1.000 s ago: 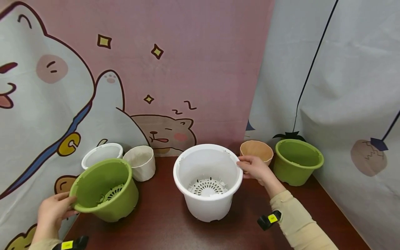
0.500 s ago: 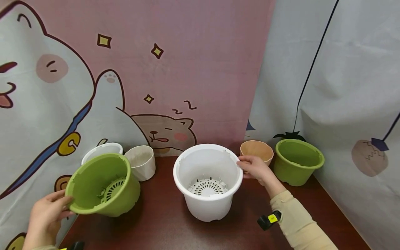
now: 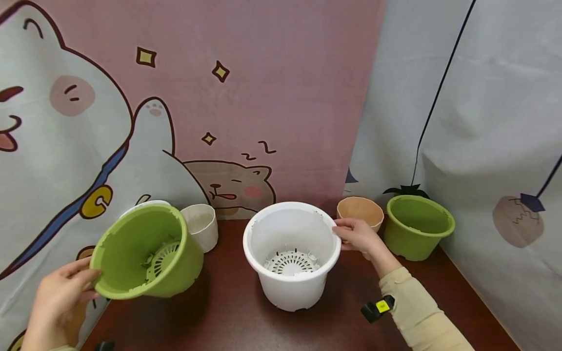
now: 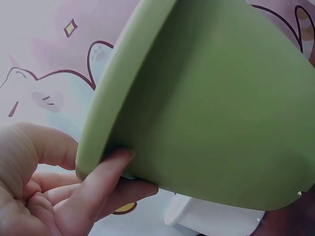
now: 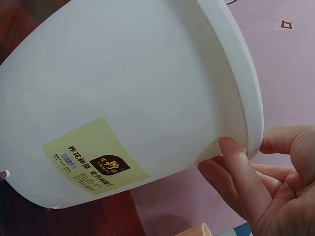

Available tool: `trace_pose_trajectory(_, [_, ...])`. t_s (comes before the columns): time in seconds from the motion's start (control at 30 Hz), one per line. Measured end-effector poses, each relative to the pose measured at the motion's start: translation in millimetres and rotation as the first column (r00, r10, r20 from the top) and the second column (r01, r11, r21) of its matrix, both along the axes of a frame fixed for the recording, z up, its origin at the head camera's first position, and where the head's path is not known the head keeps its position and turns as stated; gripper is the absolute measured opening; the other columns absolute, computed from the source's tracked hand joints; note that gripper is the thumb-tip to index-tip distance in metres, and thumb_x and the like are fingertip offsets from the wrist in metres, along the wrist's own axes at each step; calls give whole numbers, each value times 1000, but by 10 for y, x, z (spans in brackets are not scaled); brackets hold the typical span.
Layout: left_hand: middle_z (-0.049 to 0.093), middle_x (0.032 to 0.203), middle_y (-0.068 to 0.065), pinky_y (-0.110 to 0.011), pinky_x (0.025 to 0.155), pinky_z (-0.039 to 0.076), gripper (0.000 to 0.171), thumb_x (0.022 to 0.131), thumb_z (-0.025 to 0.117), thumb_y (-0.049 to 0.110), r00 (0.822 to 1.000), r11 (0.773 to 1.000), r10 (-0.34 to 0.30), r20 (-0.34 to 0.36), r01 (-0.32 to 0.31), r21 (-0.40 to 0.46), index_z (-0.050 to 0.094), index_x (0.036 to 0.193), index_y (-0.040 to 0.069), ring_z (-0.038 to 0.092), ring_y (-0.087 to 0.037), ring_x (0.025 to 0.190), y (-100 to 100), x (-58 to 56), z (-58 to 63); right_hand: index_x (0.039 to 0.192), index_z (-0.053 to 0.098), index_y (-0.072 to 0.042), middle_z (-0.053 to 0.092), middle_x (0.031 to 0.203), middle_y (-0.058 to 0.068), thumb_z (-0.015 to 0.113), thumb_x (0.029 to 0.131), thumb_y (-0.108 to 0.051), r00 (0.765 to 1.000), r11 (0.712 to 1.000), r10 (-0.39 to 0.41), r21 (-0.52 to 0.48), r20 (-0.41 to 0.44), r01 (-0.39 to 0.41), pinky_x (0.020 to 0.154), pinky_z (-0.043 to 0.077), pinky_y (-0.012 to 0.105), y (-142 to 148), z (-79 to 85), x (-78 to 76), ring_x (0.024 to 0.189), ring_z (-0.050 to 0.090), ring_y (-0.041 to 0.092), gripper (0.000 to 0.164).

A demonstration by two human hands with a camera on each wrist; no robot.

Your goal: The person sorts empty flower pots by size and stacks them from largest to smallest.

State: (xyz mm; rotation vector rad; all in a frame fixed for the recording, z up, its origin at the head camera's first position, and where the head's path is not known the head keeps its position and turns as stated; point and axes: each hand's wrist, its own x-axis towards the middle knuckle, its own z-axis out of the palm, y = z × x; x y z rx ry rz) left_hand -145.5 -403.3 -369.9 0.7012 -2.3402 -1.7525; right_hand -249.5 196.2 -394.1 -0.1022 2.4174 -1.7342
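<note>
My left hand [image 3: 61, 295] pinches the rim of a green flower pot [image 3: 189, 268], which is tilted with its opening toward me and lifted off the table. In the left wrist view the thumb and fingers grip both sides of the green pot's rim [image 4: 123, 73]. A white flower pot [image 3: 291, 295] with a slotted bottom stands upright at the middle of the table. My right hand [image 3: 360, 238] pinches its right rim. The right wrist view shows a yellow-green label [image 5: 96, 157] on the white pot's outer wall.
Behind the lifted pot are a mostly hidden white pot [image 3: 149, 202] and a small cream pot [image 3: 205, 231]. At the back right stand a peach pot [image 3: 360, 212] and a second green pot [image 3: 410, 243]. Printed cloth [image 3: 285, 97] hangs behind the dark red table [image 3: 246, 331].
The left hand has raised the green pot and tilted it further, so it now covers more of the white pot behind. The right hand and the middle white pot have stayed put.
</note>
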Motion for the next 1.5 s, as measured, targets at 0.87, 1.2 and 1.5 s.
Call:
trace_pose_trajectory(0.87, [65, 77, 20, -27, 54, 59, 66, 96, 65, 16, 979, 997, -76, -188, 76, -7, 33, 150, -7, 68, -5, 65, 268, -67, 414, 133, 49, 15, 63, 119, 30, 58, 100, -11, 1000, 1000, 5, -26, 1, -5, 71, 62, 32, 2, 13, 14, 89, 68, 23, 43])
trace_pose_trajectory(1.2, [71, 84, 12, -28, 55, 60, 25, 92, 72, 12, 951, 977, -136, -278, 176, 123, 70, 109, 30, 70, -11, 68, 438, -122, 558, 133, 49, 15, 62, 120, 31, 58, 100, -10, 1000, 999, 7, -37, 1, -7, 71, 62, 32, 10, 2, 8, 89, 68, 22, 43])
trace_pose_trajectory(1.5, [73, 84, 7, -26, 53, 59, 28, 92, 70, 8, 899, 960, -195, -393, 257, 113, 72, 101, 34, 70, -11, 66, 597, -193, 688, 133, 49, 15, 63, 119, 30, 59, 99, -10, 1000, 999, 5, -46, 6, -5, 71, 62, 32, 14, 2, 7, 87, 68, 19, 44])
